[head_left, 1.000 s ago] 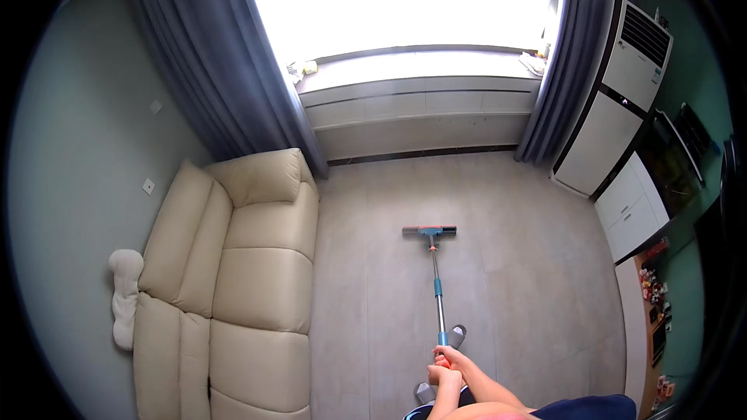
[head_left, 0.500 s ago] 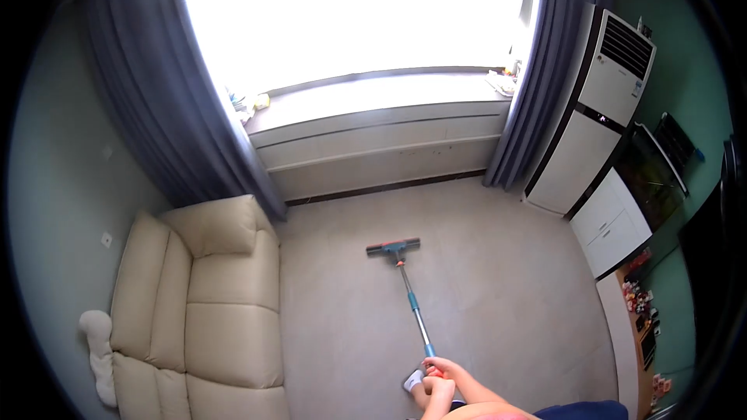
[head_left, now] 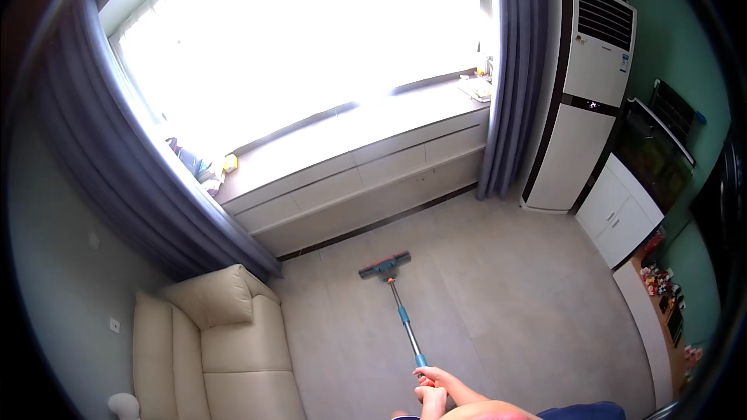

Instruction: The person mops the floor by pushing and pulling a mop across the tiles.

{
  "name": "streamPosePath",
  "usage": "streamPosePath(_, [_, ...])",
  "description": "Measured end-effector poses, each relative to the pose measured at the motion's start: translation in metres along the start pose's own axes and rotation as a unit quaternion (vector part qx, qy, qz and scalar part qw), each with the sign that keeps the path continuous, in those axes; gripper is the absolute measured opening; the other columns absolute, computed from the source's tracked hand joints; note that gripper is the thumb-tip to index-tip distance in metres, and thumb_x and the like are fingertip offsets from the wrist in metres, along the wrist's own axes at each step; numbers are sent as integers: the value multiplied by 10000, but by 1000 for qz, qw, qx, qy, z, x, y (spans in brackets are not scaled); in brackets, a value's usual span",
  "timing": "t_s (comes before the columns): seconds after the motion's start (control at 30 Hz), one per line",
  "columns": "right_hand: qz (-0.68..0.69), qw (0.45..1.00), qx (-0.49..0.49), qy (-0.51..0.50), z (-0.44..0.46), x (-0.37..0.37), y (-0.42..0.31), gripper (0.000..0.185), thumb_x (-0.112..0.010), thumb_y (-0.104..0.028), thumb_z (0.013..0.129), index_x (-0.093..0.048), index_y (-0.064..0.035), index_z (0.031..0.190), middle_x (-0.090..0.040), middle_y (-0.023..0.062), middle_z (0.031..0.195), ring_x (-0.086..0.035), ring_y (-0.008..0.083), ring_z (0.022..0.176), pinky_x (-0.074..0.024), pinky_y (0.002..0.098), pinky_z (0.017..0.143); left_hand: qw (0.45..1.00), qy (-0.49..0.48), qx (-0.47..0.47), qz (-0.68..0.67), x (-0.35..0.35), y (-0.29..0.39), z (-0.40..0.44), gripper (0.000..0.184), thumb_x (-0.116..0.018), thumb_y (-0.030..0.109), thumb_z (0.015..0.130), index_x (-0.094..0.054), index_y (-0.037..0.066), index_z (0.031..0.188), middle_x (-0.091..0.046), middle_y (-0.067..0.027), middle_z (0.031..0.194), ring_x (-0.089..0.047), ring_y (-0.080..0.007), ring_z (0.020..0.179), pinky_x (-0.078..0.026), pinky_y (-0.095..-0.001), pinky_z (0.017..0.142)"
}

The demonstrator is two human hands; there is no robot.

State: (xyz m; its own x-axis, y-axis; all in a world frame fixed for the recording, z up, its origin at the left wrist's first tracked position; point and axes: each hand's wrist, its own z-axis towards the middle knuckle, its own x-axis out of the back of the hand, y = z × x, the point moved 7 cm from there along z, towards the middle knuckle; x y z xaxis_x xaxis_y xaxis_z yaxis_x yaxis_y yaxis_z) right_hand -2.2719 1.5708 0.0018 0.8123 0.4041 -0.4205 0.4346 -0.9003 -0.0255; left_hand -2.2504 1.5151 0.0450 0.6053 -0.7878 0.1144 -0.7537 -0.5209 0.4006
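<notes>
A sponge mop [head_left: 410, 334] with a silver and teal pole runs from my hands up to a wide, dark and red head, which lies tilted on the grey floor. My right hand [head_left: 437, 376] is wrapped round the upper part of the handle. Close below it, my left hand [head_left: 430, 396] is closed round the handle's end. The two hands touch, and they hide most of the grip between them.
A beige sofa [head_left: 245, 334] stands at the left. Ahead are a window sill [head_left: 334, 136] and long blue-grey curtains [head_left: 517, 70]. A tall white air conditioner [head_left: 572, 140], a white cabinet [head_left: 620, 214] and a low shelf [head_left: 646, 327] line the right side.
The view has turned, tilting the room. The mop head has moved away from me, closer to the wall under the window, and is now slanted. Both hands keep their hold; my feet have left view.
</notes>
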Motion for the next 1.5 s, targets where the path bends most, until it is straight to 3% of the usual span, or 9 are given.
streamPosePath(0.37, [-4,1000,-18,0,26,-34,-62,229,-546,-154,812,-373,-111,668,-375,-26,461,-308,44,333,-252,176,293,999,-7,-7,-37,-67,29,12,132,-363,89,672,-354,94,540,-444,-25,550,-472,-154,474,-408,-259,445])
streamPosePath(0.43, [-13,999,-21,-44,36,-28,-74,236,-566,-156,788,-374,-98,665,-391,-17,487,-331,50,349,-277,178,303,999,-2,0,-46,-77,32,14,130,-361,87,670,-353,94,541,-442,-26,549,-472,-154,475,-409,-258,447])
streamPosePath(0.5, [-17,998,-46,-31,38,-31,-88,242,-559,-166,794,-369,-102,658,-381,-21,482,-327,51,344,-272,180,302,998,6,8,-54,-86,35,19,127,-359,86,668,-351,95,542,-441,-26,549,-473,-154,476,-410,-257,449])
streamPosePath(0.73, [-9,1000,0,21,50,-66,-132,207,-568,-149,792,-377,-104,727,-371,-29,489,-301,43,353,-241,157,297,995,14,27,-95,-132,69,43,118,-351,80,661,-346,95,545,-436,-27,547,-474,-155,478,-414,-253,456])
streamPosePath(1.03, [74,996,-38,-33,126,-192,-129,145,-522,-87,777,-377,-78,773,-356,-14,486,-315,76,367,-322,202,348,977,14,-8,-211,-186,176,80,102,-346,64,644,-343,89,545,-438,-35,551,-475,-162,483,-423,-256,464])
streamPosePath(1.13, [78,997,-9,-27,133,-225,-144,173,-508,-102,770,-368,-94,668,-338,-18,464,-326,88,375,-335,216,364,971,-10,-54,-233,-207,207,106,90,-351,43,628,-351,74,543,-452,-49,565,-481,-177,492,-433,-271,463])
streamPosePath(1.23, [77,994,-37,-69,119,-242,-159,196,-519,-140,753,-347,-73,686,-350,3,482,-366,120,387,-336,231,346,964,-32,-40,-261,-221,210,97,88,-359,13,618,-361,62,545,-466,-63,579,-499,-185,506,-442,-284,458])
streamPosePath(1.37, [89,992,-74,-41,108,-230,-171,183,-513,-117,753,-356,-89,663,-342,-14,469,-333,92,369,-307,216,331,969,1,-65,-237,-228,190,97,110,-372,-1,623,-381,58,531,-494,-76,583,-507,-183,498,-442,-278,453])
streamPosePath(1.5, [-11,999,27,-34,133,-144,-178,154,-526,-92,749,-379,-83,701,-337,-28,473,-294,66,345,-252,191,301,979,31,41,-196,-204,117,88,122,-373,4,648,-402,66,546,-496,-60,583,-513,-173,499,-431,-263,447])
